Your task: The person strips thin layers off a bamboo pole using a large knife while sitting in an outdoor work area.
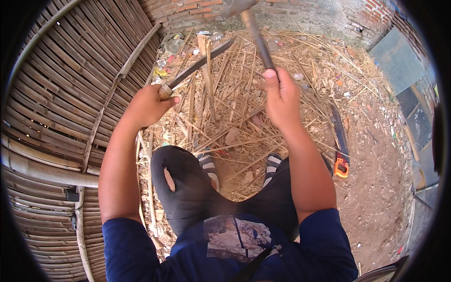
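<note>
Head view, A: What are you counting?

B: One knife, one hammer, one upright wood strip, one orange-handled saw. Loose strips are lying tangled, defying a count.

A: And the fingers?

B: Left hand is gripping the knife, fingers curling snugly round its handle, thumb pointing right. Right hand is clasping the hammer's grip, thumb lying along it.

A: Where are the tools sitting?

B: The knife's blade is slanting up and rightward from the left fingers, crossing the wood strip; whether it is biting in, I cannot tell. The hammer is extending beyond the right fingers, its head showing blurred. The saw is lying on the ground, right of both hands, touching neither.
</note>
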A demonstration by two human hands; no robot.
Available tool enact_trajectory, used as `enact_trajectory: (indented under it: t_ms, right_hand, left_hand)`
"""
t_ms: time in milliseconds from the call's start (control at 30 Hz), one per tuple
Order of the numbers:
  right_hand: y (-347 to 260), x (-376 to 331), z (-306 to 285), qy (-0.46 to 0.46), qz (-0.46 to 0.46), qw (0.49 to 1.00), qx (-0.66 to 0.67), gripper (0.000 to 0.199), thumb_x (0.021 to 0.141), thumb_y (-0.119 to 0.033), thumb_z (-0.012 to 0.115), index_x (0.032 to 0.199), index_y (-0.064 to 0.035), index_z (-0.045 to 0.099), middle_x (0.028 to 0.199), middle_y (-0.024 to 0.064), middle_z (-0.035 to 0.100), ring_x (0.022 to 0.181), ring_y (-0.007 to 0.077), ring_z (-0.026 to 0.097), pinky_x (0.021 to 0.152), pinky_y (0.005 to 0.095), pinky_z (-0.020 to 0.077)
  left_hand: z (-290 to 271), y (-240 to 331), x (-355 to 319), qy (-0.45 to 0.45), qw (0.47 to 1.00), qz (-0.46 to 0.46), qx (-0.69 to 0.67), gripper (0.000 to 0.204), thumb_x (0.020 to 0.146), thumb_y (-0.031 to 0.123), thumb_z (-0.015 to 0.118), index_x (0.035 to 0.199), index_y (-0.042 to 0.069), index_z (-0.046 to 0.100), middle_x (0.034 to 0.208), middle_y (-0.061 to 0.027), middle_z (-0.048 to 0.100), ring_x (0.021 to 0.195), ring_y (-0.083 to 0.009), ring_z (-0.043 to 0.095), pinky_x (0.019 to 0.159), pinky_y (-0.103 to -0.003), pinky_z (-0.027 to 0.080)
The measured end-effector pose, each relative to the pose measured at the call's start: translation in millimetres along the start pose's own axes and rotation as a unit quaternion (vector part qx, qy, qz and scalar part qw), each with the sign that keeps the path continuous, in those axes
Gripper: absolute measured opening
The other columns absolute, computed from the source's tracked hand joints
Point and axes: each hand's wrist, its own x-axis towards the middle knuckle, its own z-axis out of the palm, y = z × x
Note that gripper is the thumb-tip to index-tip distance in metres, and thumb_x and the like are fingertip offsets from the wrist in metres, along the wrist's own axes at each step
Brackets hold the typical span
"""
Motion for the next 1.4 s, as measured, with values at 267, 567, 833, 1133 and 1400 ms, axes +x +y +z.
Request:
enact_trajectory:
  t_ms: [267,567,833,1133,1400]
  right_hand:
    - [15,4,18,-0.16,0.081,0.969,-0.17,0.038,0.105,-0.04,0.05,0.103,-0.0034,0.06,0.066,0.0143,0.062,0.058,0.032,0.061,0.055,0.0433,0.0465]
    - [-4,2,3,-0.045,0.052,0.996,-0.051,0.041,0.106,-0.04,0.047,0.103,-0.0022,0.062,0.064,0.0109,0.061,0.056,0.0272,0.061,0.054,0.0425,0.0464]
    - [7,3,5,-0.19,0.104,0.962,-0.168,0.04,0.107,-0.039,0.046,0.104,-0.0033,0.063,0.07,0.0107,0.064,0.06,0.0286,0.064,0.057,0.0429,0.0507]
    - [47,-12,43,-0.403,0.163,0.858,-0.272,0.043,0.1,-0.042,0.055,0.103,-0.0033,0.072,0.089,0.0211,0.07,0.085,0.0358,0.068,0.077,0.0487,0.0525]
    - [-30,11,-22,-0.021,0.027,0.999,-0.024,0.042,0.106,-0.041,0.051,0.114,-0.0013,0.063,0.072,0.0045,0.061,0.064,0.0146,0.058,0.059,0.0338,0.0449]
  left_hand:
    - [1,2,4,-0.015,1.0,0.002,0.001,0.054,0.086,0.047,0.078,0.091,-0.006,0.065,0.078,-0.0222,0.067,0.077,-0.0364,0.067,0.075,-0.045,0.052]
    - [8,-5,4,-0.015,1.0,-0.017,0.005,0.053,0.086,0.046,0.077,0.091,-0.005,0.066,0.078,-0.0223,0.067,0.077,-0.0369,0.067,0.076,-0.045,0.052]
    - [16,-16,15,0.001,1.0,-0.017,-0.022,0.054,0.086,0.045,0.078,0.094,-0.006,0.064,0.08,-0.0224,0.068,0.076,-0.0349,0.067,0.075,-0.044,0.052]
    - [20,-45,23,0.002,0.998,-0.046,-0.048,0.055,0.086,0.045,0.078,0.093,-0.007,0.064,0.079,-0.021,0.068,0.074,-0.0321,0.066,0.074,-0.043,0.052]
    - [20,-51,13,0.004,0.996,-0.051,-0.072,0.052,0.087,0.044,0.077,0.095,-0.006,0.065,0.078,-0.0207,0.067,0.072,-0.0323,0.065,0.074,-0.043,0.052]
